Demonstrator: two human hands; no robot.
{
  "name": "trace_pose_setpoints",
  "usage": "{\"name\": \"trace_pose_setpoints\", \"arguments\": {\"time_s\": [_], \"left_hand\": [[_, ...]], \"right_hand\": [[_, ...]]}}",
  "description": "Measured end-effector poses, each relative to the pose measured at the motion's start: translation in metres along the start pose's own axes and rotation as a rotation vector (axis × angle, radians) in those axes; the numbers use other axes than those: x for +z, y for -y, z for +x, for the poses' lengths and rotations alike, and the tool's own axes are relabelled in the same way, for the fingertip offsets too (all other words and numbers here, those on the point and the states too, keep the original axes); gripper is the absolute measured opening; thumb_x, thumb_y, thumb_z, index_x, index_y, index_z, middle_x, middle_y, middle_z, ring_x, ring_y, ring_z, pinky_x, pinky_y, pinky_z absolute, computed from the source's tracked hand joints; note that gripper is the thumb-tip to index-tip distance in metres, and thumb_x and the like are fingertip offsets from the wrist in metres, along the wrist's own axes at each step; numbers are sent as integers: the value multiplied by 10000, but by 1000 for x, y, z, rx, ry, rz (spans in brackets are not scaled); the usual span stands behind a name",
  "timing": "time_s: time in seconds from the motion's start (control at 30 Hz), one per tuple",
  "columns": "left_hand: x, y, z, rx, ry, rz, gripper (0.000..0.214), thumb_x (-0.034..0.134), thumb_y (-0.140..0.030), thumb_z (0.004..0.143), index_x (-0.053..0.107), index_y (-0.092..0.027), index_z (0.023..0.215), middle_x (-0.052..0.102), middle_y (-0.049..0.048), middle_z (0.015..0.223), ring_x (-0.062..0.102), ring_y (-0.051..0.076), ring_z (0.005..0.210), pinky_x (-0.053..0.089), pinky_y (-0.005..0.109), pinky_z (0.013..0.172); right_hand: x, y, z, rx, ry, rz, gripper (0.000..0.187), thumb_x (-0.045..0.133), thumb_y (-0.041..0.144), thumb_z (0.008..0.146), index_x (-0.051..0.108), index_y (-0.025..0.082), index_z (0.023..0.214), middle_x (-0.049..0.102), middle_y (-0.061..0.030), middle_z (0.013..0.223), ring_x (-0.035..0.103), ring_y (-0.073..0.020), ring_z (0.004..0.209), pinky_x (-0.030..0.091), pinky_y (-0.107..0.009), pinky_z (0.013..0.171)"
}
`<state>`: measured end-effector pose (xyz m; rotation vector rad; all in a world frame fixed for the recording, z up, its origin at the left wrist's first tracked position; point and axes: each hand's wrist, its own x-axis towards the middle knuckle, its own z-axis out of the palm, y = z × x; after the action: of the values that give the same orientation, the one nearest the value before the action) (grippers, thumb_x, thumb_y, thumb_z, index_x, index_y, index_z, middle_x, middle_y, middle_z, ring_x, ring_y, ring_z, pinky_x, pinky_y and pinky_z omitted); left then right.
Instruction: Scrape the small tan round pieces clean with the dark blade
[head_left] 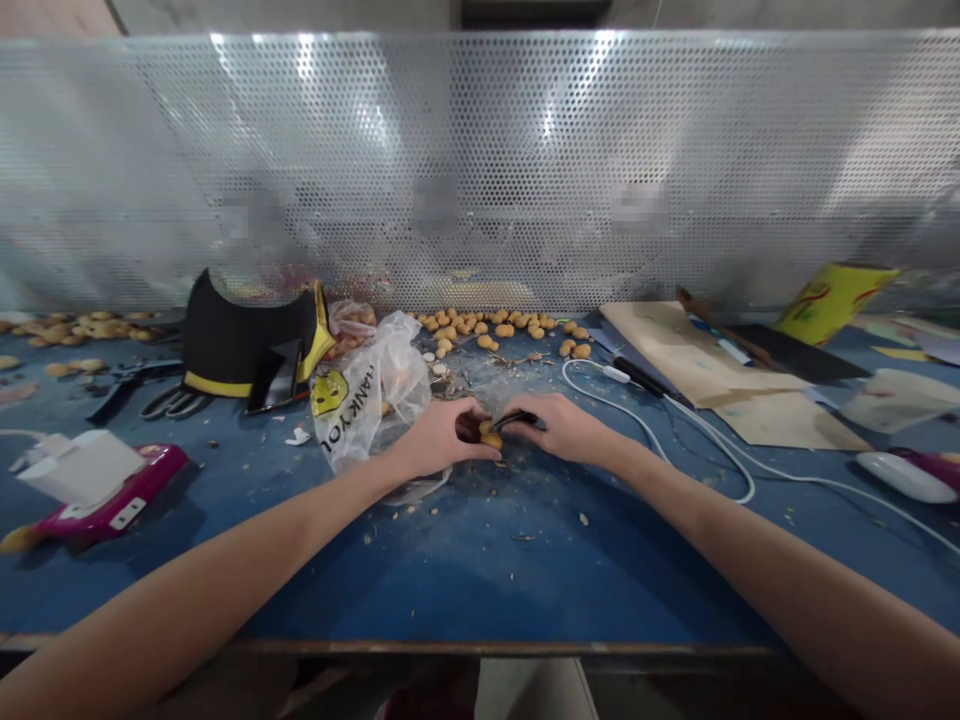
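Yellowish-tan round piece [492, 440] — blue tabletop [450, 590]

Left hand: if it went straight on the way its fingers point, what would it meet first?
Beyond the small tan piece at its fingertips, the left hand would likely meet the dark tool first, with the right hand just behind; their exact depth is unclear.

Looks forward and down from the head, near the hands [436, 437] [561, 428], right across the worktop [450, 595] to the perforated screen [495, 130]!
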<state>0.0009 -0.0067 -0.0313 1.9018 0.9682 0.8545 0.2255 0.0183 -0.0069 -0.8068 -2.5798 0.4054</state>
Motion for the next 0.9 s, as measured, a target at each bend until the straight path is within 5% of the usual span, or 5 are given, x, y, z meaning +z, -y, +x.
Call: {"name": "trace_pose_setpoints", "arguments": {"time_s": [0.43,0.9], "left_hand": [[1,-5,-2,13,-6,59,444,825,-457,645,610,-182,918,691,17,834,657,184,774,524,309,715],[2,-1,0,6,20,-15,487,839,-463,622,600,-171,929,681,19,827,647,175,764,532,309,728]], "right_hand": [[1,5,4,64,-68,168,83,618,274,893,600,202,858,681,-1,813,600,-146,741,413,-264,690],[3,-3,4,130,-4,221,114,658,283,848,614,195,791,650,19,742,574,-143,706,412,-265,664]]}}
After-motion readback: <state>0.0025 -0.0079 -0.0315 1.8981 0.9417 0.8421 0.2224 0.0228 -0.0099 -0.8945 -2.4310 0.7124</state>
